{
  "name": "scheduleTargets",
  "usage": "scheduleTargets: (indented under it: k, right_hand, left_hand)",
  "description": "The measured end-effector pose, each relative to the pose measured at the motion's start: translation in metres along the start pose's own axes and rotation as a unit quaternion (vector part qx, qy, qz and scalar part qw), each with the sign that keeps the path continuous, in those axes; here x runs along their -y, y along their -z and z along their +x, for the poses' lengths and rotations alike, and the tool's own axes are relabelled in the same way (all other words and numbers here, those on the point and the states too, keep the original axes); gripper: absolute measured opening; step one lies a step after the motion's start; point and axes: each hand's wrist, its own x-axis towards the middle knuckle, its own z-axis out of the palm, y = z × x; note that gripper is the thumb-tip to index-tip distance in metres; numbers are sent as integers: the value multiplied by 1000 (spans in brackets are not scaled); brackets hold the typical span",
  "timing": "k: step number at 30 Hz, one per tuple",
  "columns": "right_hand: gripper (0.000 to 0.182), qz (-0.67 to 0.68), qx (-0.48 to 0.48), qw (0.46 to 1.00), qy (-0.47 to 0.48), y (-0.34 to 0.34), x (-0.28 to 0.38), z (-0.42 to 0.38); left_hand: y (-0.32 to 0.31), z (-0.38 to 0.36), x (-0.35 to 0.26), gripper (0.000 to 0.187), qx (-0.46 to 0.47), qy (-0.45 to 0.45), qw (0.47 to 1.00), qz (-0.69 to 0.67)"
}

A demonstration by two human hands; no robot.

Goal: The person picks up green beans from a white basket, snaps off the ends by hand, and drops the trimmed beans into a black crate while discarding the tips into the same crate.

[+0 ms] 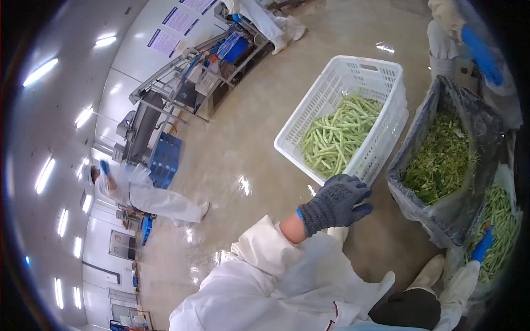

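Note:
My left hand [337, 204], in a grey knit glove over a blue one, is at the near end of a white slatted plastic crate [381, 146]. Its fingers are loosely apart with nothing in them. Pale green beans [342, 132] lie heaped in the crate. On the far right, my right hand [483, 246], in a blue glove, is over green beans [501, 226] in a clear plastic bag. Its fingers are closed, with a small orange bit showing at their tips; I cannot tell what it is.
A plastic-lined bin [395, 182] of green trimmings [439, 157] stands between crate and bag. A person in white [491, 60] with a blue glove is beyond it. Another person [160, 198] walks at left. A conveyor machine [165, 99] lines the wall; the floor [221, 165] is wet.

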Motion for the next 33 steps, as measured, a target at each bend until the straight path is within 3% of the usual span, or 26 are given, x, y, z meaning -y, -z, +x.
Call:
scheduleTargets:
  k: [2, 4, 6, 8, 12, 16, 19, 21, 23, 25, 28, 31, 32, 33]
  right_hand:
    - [33, 102, -41, 994, -18, 22, 32, -4]
    - [33, 61, -125, 990, 0, 45, 68, 6]
    - [36, -28, -88, 984, 155, 53, 136, -15]
    - [36, -79, -64, 980, 171, 50, 169, 2]
    - [37, -181, -24, 962, 204, 70, 173, 36]
    - [36, -249, -131, 954, 105, 70, 160, 50]
    - [34, -43, -40, 995, 79, 13, 276, -38]
    - [30, -10, 40, 986, 161, 7, 291, -30]
    - [28, -4, 171, 985, 0, 14, 289, 21]
    - [26, 102, 154, 972, 144, -68, 352, -41]
    - [33, 179, 243, 944, 132, -151, 437, -155]
    - [27, 230, 241, 933, 137, -234, 531, -310]
    - [18, 200, 294, 927, 122, -241, 548, -327]
    - [12, 181, 264, 937, 138, -248, 549, -329]
  left_hand:
    - [1, -2, 2, 32, 7, 4, 1000, -3]
    - [1, -6, 5, 32, 11, 5, 1000, -1]
    - [-3, -9, 8, 32, 8, 8, 1000, 7]
    - [-3, -12, 8, 32, 1, 5, 1000, 23]
    - [1, -18, 6, 30, -17, 0, 1000, 16]
    - [4, -17, -4, 29, -23, -9, 1000, 12]
    - [-8, -18, -13, 32, -128, -40, 991, -10]
    - [-7, -11, -19, 37, -159, -86, 983, -37]
    - [-3, -6, -32, 50, -217, -127, 961, -120]
    - [-2, -1, -49, 65, -267, -171, 926, -206]
    - [-12, 4, -85, 89, -264, -145, 900, -315]
    - [0, -2, -105, 106, -103, -259, 752, -597]
    - [-1, -8, -111, 109, 16, -250, 614, -749]
    - [1, -12, -112, 101, 32, -265, 551, -791]
